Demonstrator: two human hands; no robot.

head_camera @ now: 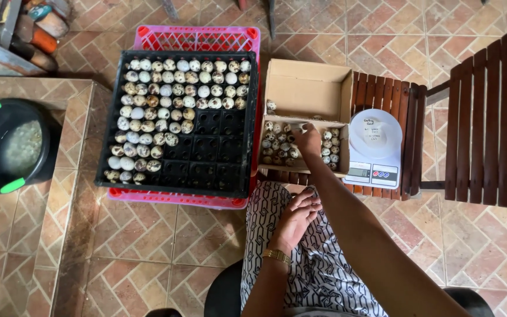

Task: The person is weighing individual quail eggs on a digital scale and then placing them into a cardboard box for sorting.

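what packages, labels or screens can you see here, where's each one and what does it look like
Cardboard box: open, plain brown, on the wooden stool right of the egg tray; the right hand reaches into its speckled eggs.
Scale screen: small grey rectangle on the front of the white kitchen scale, right of the box.
Scale label: small red and blue patch beside the screen.
Writing on the scale's round platform: a few dark marks, too small to make out.

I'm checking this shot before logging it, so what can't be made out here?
- Head view: whether the right hand holds an egg; its fingers are curled down into the cardboard box.
- What the left hand cups; its back faces the camera.
- Kitchen scale readout: too small.
- Black bucket contents: blurred.
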